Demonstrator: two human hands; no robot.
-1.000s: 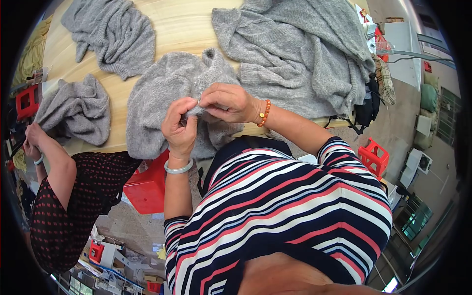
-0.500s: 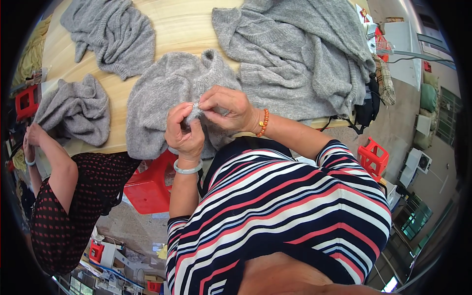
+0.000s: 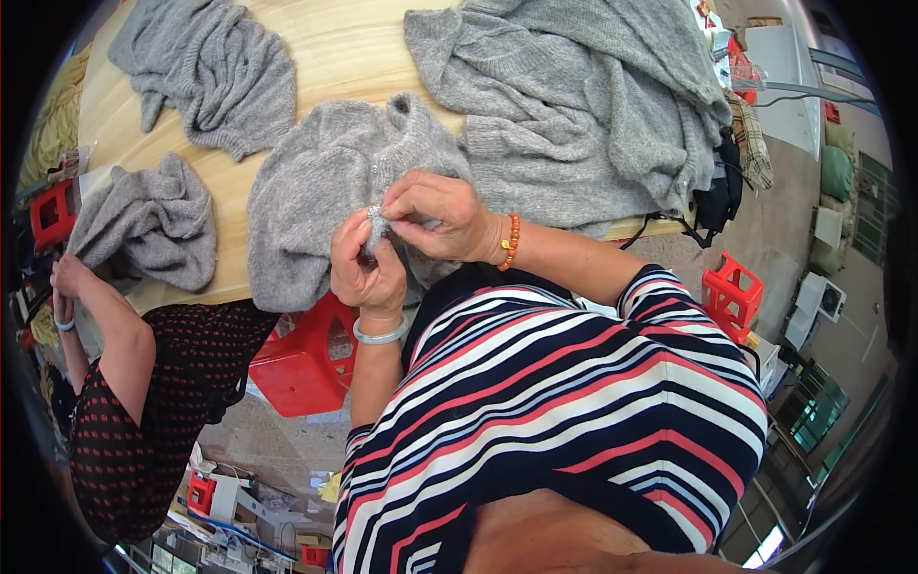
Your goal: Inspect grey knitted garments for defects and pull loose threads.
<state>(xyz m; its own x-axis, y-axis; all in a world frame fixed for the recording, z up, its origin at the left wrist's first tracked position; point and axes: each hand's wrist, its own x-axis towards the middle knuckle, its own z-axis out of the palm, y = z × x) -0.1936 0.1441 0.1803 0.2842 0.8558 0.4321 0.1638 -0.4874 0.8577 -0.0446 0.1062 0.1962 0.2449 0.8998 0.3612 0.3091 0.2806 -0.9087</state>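
Observation:
A grey knitted sweater [image 3: 311,196] lies bunched at the table's near edge, its ribbed band running down toward my hands. My left hand [image 3: 368,277], with a pale bangle at its wrist, grips a fold of that band between thumb and fingers. A small glittery silver patch [image 3: 376,218] stands out on the held fold; its exact kind is too small to tell. My right hand [image 3: 442,215], wearing an orange bead bracelet, is closed in a pinch right beside the patch. Whatever sits between those fingertips cannot be made out.
More grey knitwear lies on the wooden table [image 3: 349,48]: a large heap [image 3: 574,124] at right and a bundle [image 3: 215,77] at far left. At left a co-worker's hands [image 3: 67,277] hold another grey knit [image 3: 153,220]. Red stools [image 3: 306,368] stand below.
My left hand has shifted slightly down and right, and its fingers have rolled so more of the silver patch shows. My right hand stays close, still pinching.

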